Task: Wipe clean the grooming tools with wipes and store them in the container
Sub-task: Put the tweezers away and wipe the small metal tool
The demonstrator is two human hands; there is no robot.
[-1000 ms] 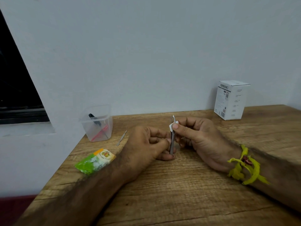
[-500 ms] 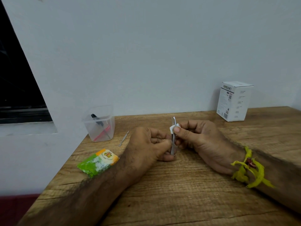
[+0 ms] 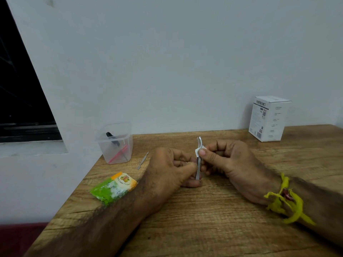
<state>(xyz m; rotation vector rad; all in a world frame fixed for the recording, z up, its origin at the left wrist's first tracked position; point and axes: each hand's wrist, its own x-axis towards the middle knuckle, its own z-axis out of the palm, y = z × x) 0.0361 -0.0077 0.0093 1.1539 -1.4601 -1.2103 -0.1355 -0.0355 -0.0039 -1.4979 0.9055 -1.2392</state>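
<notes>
**Slim metal tool held upright between both your hands, wipe pinched near its top**

You work over a brown wood-grain worktop (image 3: 213, 219) with a rough, streaked surface, set against a plain pale wall. At the back right stands a white cardboard box (image 3: 269, 118) with small printed text. At the back left corner sits a clear square plastic container (image 3: 115, 143), open at the top; a black-handled tool and a thin red one lean inside it.

Your left hand (image 3: 170, 169) curls its fingers round the lower end of a slim silver metal grooming tool (image 3: 198, 167), which stands nearly upright with its curved tip above both hands. Your right hand (image 3: 228, 160) pinches a small white wipe (image 3: 199, 149) against the upper part of the tool, thumb in front, the other fingers curled behind. A frayed yellow thread band (image 3: 285, 199) circles your right wrist.

A flat green, white and orange foil sachet (image 3: 114, 187) lies on the worktop just beside your left forearm. A thin grey metal file (image 3: 143, 160) lies flat between the container and your left hand, apart from both.
</notes>
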